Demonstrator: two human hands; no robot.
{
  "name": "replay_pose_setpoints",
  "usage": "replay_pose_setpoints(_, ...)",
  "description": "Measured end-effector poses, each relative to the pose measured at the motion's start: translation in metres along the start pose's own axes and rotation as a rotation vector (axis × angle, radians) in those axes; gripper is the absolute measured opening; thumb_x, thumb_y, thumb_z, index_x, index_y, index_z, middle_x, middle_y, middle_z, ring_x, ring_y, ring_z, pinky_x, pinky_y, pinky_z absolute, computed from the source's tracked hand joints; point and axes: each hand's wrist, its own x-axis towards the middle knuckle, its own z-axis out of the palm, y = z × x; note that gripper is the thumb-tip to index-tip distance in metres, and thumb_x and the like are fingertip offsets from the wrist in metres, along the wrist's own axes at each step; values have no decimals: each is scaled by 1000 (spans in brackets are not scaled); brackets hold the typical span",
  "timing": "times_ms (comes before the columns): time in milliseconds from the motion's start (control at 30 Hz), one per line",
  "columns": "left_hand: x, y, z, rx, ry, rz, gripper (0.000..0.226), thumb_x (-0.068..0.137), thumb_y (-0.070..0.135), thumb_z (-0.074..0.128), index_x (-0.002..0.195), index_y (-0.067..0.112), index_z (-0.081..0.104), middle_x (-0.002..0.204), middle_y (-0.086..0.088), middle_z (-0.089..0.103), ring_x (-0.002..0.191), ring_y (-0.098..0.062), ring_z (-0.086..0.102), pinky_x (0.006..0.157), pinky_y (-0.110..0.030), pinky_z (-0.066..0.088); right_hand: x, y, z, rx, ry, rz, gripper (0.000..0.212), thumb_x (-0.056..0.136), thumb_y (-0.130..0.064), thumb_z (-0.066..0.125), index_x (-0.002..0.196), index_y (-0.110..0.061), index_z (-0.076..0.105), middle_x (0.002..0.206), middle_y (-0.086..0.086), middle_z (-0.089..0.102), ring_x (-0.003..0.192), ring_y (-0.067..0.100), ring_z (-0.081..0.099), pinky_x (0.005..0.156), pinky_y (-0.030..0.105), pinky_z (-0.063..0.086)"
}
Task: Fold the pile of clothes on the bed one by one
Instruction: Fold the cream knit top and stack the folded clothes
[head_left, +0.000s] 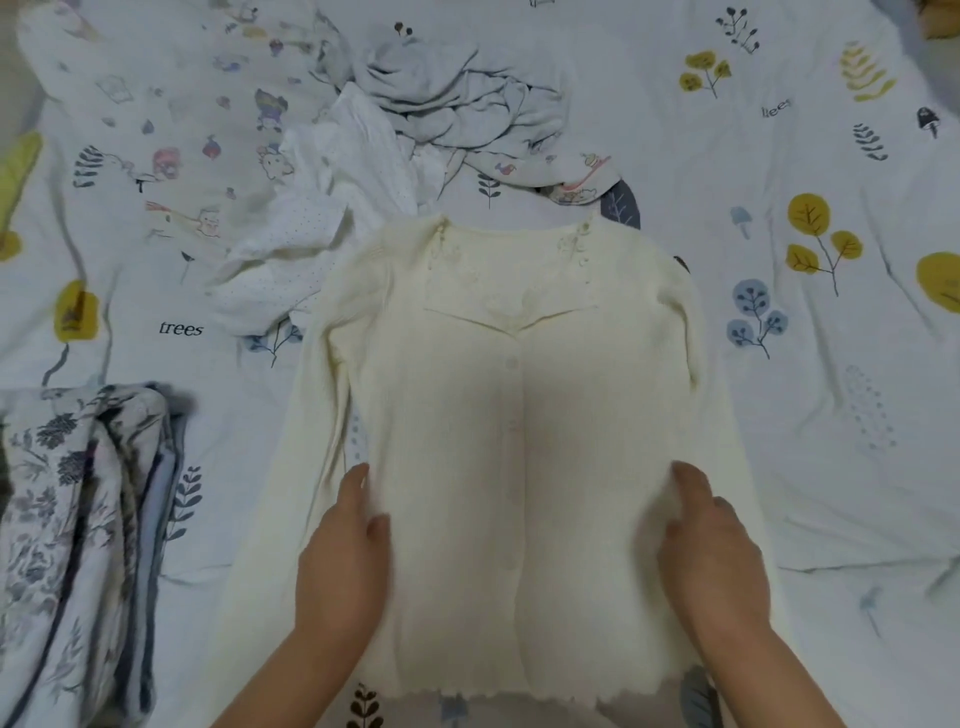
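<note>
A cream ribbed cardigan (514, 441) lies spread flat, front up, on the bed, its collar away from me and its long sleeves down both sides. My left hand (343, 556) rests on the cardigan's left side edge, fingers straight, thumb on the fabric. My right hand (711, 551) lies the same way on its right side edge. Beyond the collar sits the pile of unfolded clothes (447, 104): a grey garment, a white dotted one (306, 234) and a cartoon-print piece.
A stack of folded floral and blue clothes (78, 545) sits at the near left. The bed sheet (810, 364) is white with leaf and tree prints. A cartoon-print cloth (171, 104) lies at the far left.
</note>
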Motion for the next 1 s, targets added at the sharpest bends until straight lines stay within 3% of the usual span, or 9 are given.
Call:
replay_pose_setpoints(133,-11,-13,7,316,20,166,62,81,19,67,135,10,38,114,-23,51,90,-39,58,65,-40,49,-11,-10,14,-300,76,-29,64,83,-20,63,140,-15,34,127,18,45,113,34,49,83,39,46)
replay_pose_setpoints(200,-12,-24,19,378,52,309,52,89,37,50,132,8,44,122,-27,51,106,-39,50,79,-49,46,-17,-20,35,-201,234,-207,67,75,-32,68,133,-7,47,130,29,49,120,43,45,91,53,43)
replay_pose_setpoints(333,-10,-47,37,551,-124,367,60,97,50,7,137,20,39,135,-19,50,124,-32,42,99,-50,23,-33,-39,84,-277,103,-551,78,76,-46,43,146,-17,24,144,18,39,131,33,30,104,54,18)
replay_pose_setpoints(500,9,-41,14,377,107,484,43,89,40,34,109,16,64,113,-15,61,100,-32,59,80,-42,41,-34,-74,80,-377,-125,-469,84,83,-42,61,149,-11,19,153,23,19,140,37,20,108,60,18)
replay_pose_setpoints(567,22,-40,-3,261,283,338,37,76,24,42,101,6,63,106,-21,58,94,-36,53,74,-45,43,-36,-89,70,-334,-75,-423,76,81,-42,64,143,-8,35,147,26,30,136,38,32,106,57,27)
replay_pose_setpoints(633,37,-42,-21,184,306,77,34,76,6,46,106,-3,59,107,-29,54,94,-43,51,75,-51,42,-40,-97,68,-279,-37,-480,69,48,-38,88,108,-9,70,111,21,65,102,35,64,81,53,52)
replay_pose_setpoints(767,65,-55,-44,36,-66,-242,34,85,6,54,119,3,51,110,-16,58,100,-34,55,82,-37,41,-47,-116,78,-176,16,-557,60,40,-36,90,93,-15,73,97,12,70,88,27,69,71,42,57)
replay_pose_setpoints(900,66,-35,-69,-119,-192,-138,19,80,10,64,97,7,57,79,-6,59,74,-25,56,65,-32,44,-65,-137,67,110,-244,-612,52,92,-39,50,139,-20,36,141,3,38,131,20,35,109,33,29)
replay_pose_setpoints(1000,49,-2,-86,-252,-200,-63,17,76,13,69,83,9,54,68,-7,56,57,-21,51,52,-31,40,-84,-159,49,642,-743,-318,57,88,-46,55,137,-29,32,128,-4,49,113,7,50,92,19,41)
